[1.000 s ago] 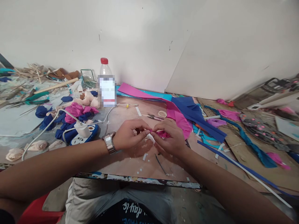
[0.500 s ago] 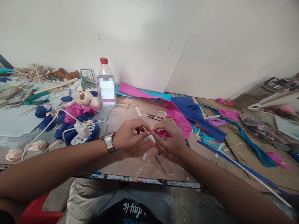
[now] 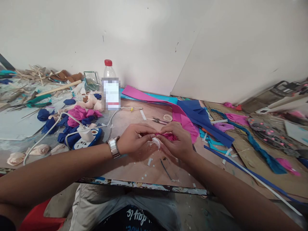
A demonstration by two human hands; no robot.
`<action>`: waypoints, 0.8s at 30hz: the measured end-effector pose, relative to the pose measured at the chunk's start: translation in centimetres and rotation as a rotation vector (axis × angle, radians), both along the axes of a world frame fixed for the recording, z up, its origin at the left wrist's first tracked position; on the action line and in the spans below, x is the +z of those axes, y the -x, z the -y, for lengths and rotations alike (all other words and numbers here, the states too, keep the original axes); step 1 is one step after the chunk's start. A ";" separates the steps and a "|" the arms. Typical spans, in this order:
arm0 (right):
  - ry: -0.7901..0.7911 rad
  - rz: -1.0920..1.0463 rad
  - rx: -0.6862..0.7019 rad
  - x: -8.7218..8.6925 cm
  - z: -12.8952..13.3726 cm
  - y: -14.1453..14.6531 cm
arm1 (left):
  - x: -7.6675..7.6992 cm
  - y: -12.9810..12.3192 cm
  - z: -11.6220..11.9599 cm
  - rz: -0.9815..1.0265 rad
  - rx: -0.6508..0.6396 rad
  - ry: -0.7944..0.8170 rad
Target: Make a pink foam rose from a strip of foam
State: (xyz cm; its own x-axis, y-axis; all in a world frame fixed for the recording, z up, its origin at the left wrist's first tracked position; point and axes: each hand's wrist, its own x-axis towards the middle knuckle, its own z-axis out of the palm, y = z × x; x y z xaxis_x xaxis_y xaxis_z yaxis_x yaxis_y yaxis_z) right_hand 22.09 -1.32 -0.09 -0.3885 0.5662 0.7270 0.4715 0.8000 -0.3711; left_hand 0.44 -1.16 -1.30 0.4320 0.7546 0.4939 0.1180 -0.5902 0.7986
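Over the middle of the table, my two hands meet at the fingertips around a small crumpled piece of pink crepe paper [image 3: 170, 137]. My left hand [image 3: 134, 138], with a metal watch [image 3: 113, 147] on its wrist, pinches the paper's edge between thumb and fingers. The bulk of the piece lies inside the curled fingers of my right hand [image 3: 178, 141], partly hidden by them. Just below the fingertips is a curved white strip [image 3: 156, 142]; whether it is attached to the paper, I cannot tell. A long pink paper strip [image 3: 184, 123] lies behind my right hand.
A red-capped bottle [image 3: 109, 69] stands near the wall. To the left are a blue power strip [image 3: 96, 136] with a white cord, crumpled paper flowers [image 3: 77, 115] and green-handled pliers [image 3: 39, 101]. Scissors [image 3: 158, 120], a tape roll [image 3: 167, 118] and blue paper [image 3: 204, 118] lie beyond my hands.
My left fingers have straightened from a rounder curl and lie flatter against the thumb. More pink paper shows between the hands. The view has shifted slightly.
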 end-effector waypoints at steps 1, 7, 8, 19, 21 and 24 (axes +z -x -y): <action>0.001 -0.005 0.000 0.0 0.0 0.0 | -0.1 0.0 -0.1 0.004 -0.007 0.011; 0.010 -0.048 0.035 0.0 -0.1 0.1 | -0.1 -0.2 -0.1 0.041 -0.021 0.010; 0.012 -0.052 0.040 0.0 -0.1 0.1 | 0.0 -0.2 -0.1 0.045 -0.035 0.017; 0.022 -0.041 0.013 0.5 0.2 0.2 | 0.3 -0.5 0.1 0.092 -0.178 0.216; 0.016 -0.042 0.017 0.5 0.1 0.2 | 0.2 -0.4 0.0 0.104 -0.197 0.332; -0.001 -0.043 0.026 0.4 0.0 0.2 | 0.0 -0.4 -0.1 0.132 -0.213 0.486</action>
